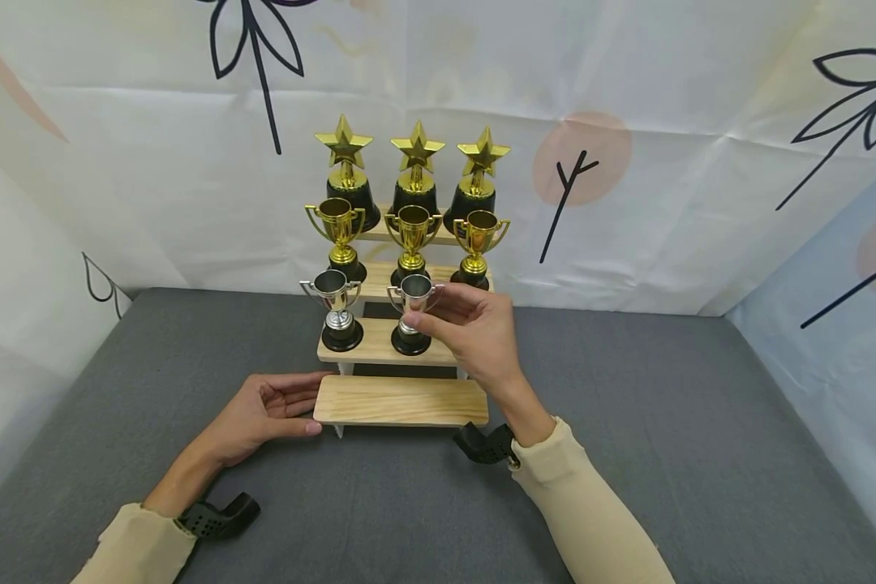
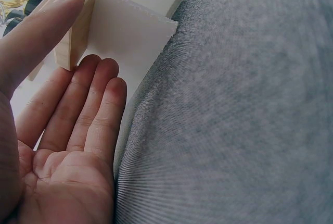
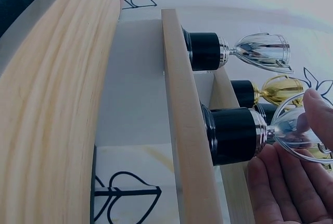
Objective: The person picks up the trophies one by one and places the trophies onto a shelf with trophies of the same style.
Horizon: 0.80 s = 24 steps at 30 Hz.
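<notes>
My right hand (image 1: 486, 337) pinches a silver trophy cup (image 1: 410, 341) by its bowl and handle, thumb in front. This cup stands upright on the second-lowest step, at its middle. To its left on that step is another silver trophy cup (image 1: 341, 331). The stepped wooden display stand (image 1: 400, 400) has a bare lowest step. Beside the stand's lower left end, my left hand (image 1: 255, 418) lies with its fingers extended. In the left wrist view its fingertips (image 2: 112, 89) are against or close to the white side support (image 2: 122, 39); contact is hard to tell.
Gold trophy cups (image 1: 413, 231) line the step above. Gold star trophies (image 1: 418, 154) with black bases fill the top step. The stand rests on a grey cloth-covered table (image 1: 628, 454). Behind hangs a white patterned backdrop (image 1: 672, 243).
</notes>
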Each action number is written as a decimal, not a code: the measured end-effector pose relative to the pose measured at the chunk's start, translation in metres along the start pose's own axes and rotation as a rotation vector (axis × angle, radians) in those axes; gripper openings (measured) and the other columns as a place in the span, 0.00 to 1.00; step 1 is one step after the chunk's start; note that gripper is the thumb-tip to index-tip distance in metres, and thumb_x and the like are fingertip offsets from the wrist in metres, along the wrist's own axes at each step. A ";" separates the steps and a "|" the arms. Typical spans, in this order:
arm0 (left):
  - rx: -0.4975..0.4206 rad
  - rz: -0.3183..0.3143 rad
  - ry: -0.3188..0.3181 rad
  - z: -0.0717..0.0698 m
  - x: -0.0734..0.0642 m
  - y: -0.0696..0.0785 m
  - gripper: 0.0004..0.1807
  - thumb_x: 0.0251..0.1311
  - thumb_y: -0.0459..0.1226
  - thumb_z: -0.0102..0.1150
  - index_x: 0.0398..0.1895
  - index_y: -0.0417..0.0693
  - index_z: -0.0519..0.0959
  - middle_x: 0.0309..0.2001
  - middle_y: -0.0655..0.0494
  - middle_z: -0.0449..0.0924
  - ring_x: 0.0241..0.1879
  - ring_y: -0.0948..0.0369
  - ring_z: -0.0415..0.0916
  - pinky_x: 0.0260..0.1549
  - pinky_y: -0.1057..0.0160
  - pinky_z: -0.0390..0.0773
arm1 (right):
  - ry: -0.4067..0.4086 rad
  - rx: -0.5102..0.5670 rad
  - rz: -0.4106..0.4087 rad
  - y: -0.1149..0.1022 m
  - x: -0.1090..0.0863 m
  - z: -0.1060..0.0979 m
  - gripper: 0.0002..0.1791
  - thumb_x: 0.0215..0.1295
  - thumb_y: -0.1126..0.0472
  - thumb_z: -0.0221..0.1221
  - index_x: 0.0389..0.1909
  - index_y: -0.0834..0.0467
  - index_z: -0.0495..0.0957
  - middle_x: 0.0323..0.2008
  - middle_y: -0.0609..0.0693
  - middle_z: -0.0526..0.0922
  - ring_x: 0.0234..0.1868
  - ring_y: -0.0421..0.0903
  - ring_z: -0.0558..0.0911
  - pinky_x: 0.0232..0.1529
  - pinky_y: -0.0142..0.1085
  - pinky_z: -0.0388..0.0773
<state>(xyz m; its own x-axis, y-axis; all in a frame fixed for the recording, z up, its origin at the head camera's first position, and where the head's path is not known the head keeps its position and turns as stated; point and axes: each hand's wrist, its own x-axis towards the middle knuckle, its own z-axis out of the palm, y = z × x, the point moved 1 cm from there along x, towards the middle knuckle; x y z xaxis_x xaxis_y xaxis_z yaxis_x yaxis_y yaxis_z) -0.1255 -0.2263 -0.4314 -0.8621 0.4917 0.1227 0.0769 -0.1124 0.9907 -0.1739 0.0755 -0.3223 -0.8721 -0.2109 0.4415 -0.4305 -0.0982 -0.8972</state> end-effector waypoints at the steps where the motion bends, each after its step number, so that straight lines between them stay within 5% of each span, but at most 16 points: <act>1: 0.001 -0.001 0.000 0.000 0.000 0.000 0.39 0.53 0.18 0.68 0.67 0.14 0.60 0.63 0.53 0.78 0.60 0.59 0.78 0.59 0.59 0.80 | 0.001 0.001 0.004 0.000 0.000 -0.001 0.15 0.55 0.76 0.72 0.44 0.71 0.84 0.38 0.60 0.88 0.42 0.51 0.88 0.49 0.45 0.88; 24: 0.008 -0.012 0.009 -0.001 -0.002 0.002 0.39 0.54 0.18 0.68 0.67 0.13 0.59 0.62 0.55 0.79 0.60 0.59 0.78 0.59 0.60 0.80 | 0.059 -0.011 0.071 -0.003 -0.014 -0.026 0.23 0.54 0.78 0.71 0.53 0.74 0.81 0.48 0.64 0.86 0.51 0.53 0.86 0.53 0.44 0.86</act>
<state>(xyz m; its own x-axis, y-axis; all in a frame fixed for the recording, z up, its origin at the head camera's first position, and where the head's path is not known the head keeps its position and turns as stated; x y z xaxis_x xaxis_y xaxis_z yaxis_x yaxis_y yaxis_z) -0.1242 -0.2282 -0.4302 -0.8676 0.4848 0.1103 0.0706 -0.0995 0.9925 -0.1662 0.1044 -0.3260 -0.9126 -0.1590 0.3767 -0.3694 -0.0739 -0.9263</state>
